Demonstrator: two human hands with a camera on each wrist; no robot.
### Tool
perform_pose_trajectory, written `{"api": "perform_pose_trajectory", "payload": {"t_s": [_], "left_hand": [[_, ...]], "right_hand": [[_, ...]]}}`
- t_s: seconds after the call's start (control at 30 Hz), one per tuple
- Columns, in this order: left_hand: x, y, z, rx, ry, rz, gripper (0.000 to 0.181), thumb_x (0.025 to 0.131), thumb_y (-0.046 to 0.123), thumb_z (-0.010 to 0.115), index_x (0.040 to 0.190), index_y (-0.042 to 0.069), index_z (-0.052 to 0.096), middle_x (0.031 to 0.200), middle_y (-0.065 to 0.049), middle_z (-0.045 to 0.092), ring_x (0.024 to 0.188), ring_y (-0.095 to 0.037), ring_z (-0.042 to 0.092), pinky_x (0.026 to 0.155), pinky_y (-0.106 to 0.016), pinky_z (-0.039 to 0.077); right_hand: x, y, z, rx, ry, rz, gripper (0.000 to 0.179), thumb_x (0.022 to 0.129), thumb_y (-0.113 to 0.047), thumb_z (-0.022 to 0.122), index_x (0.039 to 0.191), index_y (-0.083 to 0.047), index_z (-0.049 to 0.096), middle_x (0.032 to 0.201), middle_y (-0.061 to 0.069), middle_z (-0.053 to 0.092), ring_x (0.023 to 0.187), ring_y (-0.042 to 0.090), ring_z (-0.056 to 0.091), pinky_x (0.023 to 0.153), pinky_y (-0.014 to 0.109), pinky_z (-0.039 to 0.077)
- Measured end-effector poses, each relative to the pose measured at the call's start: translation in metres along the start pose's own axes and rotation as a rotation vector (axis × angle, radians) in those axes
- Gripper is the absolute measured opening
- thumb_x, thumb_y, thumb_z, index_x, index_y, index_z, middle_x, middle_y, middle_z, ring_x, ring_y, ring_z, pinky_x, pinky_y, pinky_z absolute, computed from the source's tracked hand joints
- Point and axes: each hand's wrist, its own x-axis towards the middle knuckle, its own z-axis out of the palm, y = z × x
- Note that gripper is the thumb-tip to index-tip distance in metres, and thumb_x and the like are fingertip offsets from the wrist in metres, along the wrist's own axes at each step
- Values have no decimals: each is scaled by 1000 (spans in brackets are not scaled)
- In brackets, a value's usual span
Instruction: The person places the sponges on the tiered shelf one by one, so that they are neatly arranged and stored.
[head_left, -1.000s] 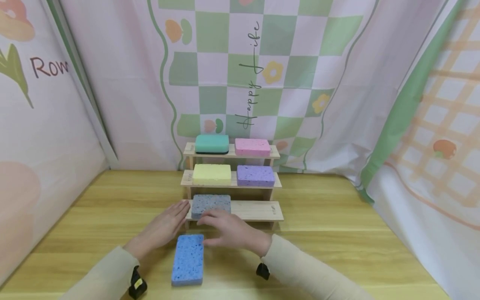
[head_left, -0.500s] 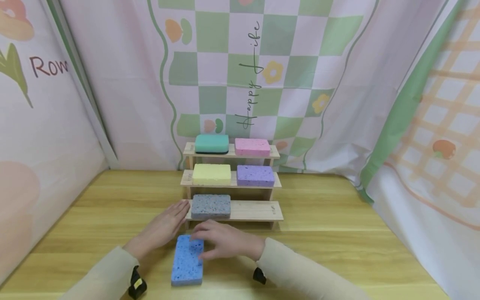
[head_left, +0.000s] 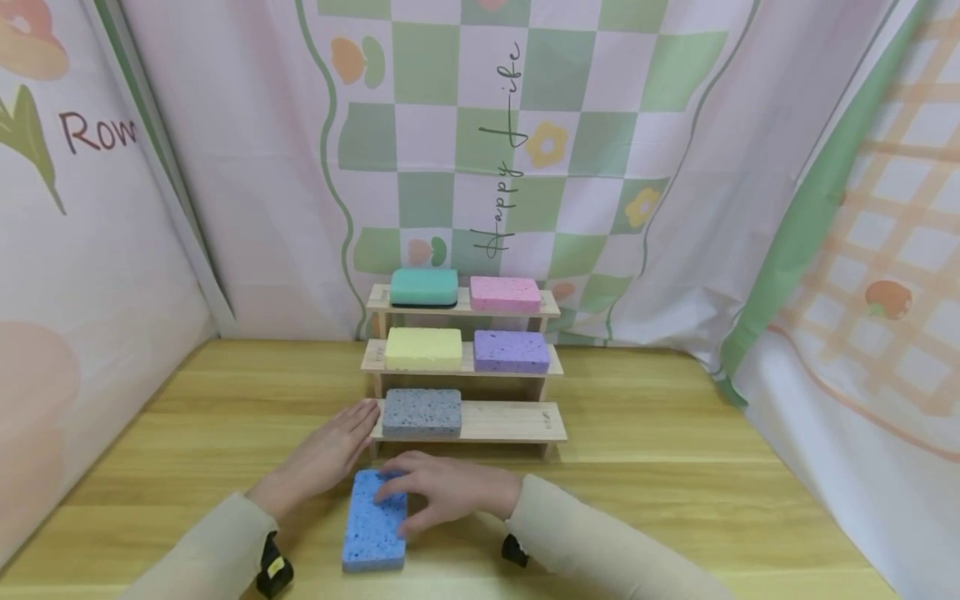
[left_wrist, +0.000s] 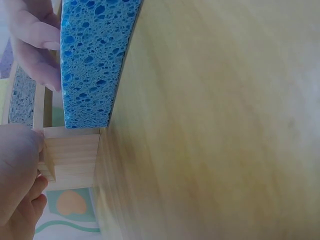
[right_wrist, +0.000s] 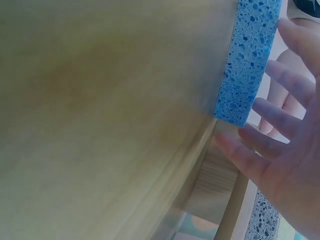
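On the wooden table lies a blue sponge [head_left: 371, 537], lengthwise toward me. Over its right side and far end reaches my right hand [head_left: 450, 490], fingers spread, thumb close to the right edge. The right wrist view shows those fingers [right_wrist: 282, 122] apart beside the sponge [right_wrist: 247, 60], not closed round it. My left hand [head_left: 318, 454] holds the left end of the wooden tiered stand [head_left: 513, 421] at its lowest step. In the left wrist view, the left hand's thumb and fingers [left_wrist: 39, 202] lie on either side of the step's end. A grey speckled sponge [head_left: 422, 412] sits on that step's left half.
The middle step carries a yellow sponge [head_left: 423, 348] and a purple sponge [head_left: 511, 351]. Up top are a teal sponge [head_left: 423, 287] and a pink sponge [head_left: 505, 293]. Patterned curtains [head_left: 495, 150] hang behind and at both sides of the table [head_left: 675, 450].
My right hand has drawn back from in front of the grey sponge, toward me and down, and is now over the blue sponge. The left hand has stayed at the stand.
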Motion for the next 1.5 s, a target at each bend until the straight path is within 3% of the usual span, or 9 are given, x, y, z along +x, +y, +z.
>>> {"api": "perform_pose_trajectory", "payload": {"t_s": [0.33, 0.87, 1.23, 1.5], "left_hand": [[0, 0, 0, 1, 11, 8, 45, 96, 14, 49, 133, -9, 40, 138, -24, 37, 128, -36, 34, 104, -48, 29], [2, 0, -1, -11, -5, 5, 44, 96, 14, 48, 133, -9, 40, 138, -25, 37, 127, -37, 34, 104, -49, 29], [1, 1, -2, -10, -14, -2, 44, 96, 13, 48, 133, -10, 40, 138, -25, 36, 127, -37, 33, 104, -49, 28], [1, 0, -1, -3, -9, 7, 44, 96, 13, 48, 133, -10, 40, 138, -25, 36, 128, -37, 33, 105, -48, 28]], "right_hand": [[-1, 2, 1, -30, -6, 1, 47, 88, -41, 59, 130, -19, 53, 140, 7, 39, 126, 15, 36, 103, 24, 31], [-12, 4, -3, -97, 40, -7, 47, 80, -43, 68, 120, -20, 60, 121, 3, 50, 100, 4, 51, 85, 9, 38], [-23, 0, -4, -41, -33, 60, 45, 77, -33, 74, 118, -25, 56, 143, 13, 32, 110, 16, 51, 89, 21, 43], [-24, 0, -2, -41, -41, 57, 40, 79, -27, 74, 115, -26, 56, 136, 10, 43, 113, 14, 49, 91, 21, 42]]}}
